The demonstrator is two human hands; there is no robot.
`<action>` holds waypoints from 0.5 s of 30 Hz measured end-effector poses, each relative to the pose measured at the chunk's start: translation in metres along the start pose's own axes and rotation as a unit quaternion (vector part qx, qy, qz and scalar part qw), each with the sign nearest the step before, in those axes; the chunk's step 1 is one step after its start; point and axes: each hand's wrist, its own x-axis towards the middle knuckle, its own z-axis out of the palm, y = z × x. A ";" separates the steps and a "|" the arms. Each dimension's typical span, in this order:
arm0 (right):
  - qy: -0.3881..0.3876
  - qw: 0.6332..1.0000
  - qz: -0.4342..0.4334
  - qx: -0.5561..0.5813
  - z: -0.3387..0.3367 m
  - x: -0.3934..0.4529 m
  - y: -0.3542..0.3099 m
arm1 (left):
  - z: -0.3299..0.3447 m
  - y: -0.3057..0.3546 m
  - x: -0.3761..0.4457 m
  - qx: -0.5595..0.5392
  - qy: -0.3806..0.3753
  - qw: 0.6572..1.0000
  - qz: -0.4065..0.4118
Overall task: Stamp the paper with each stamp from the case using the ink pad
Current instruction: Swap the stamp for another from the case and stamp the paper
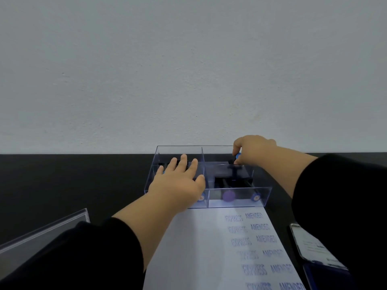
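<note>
A clear plastic case [238,200] with two compartments stands on the black table at the far edge. My left hand [178,181] lies flat, fingers spread, over the stamps in the left compartment. My right hand [251,149] pinches the blue knob of a black stamp [235,166] that stands in the right compartment. More stamps lie in that compartment, one with a purple knob [228,195], one with a blue knob [256,197]. The white paper [199,248] lies in front of the case, with blue "EXPRESS" and "AMENDED" prints down its right side. The blue ink pad [326,275] sits open at the lower right, partly hidden by my sleeve.
The case's clear lid [44,233] lies at the lower left on the table. A grey wall rises directly behind the case. The ink pad's raised lid [310,241] stands just right of the paper.
</note>
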 end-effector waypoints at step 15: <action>-0.134 0.978 -0.053 -0.149 -0.004 0.026 -0.011 | -0.001 0.001 -0.001 -0.004 0.000 1.000 0.004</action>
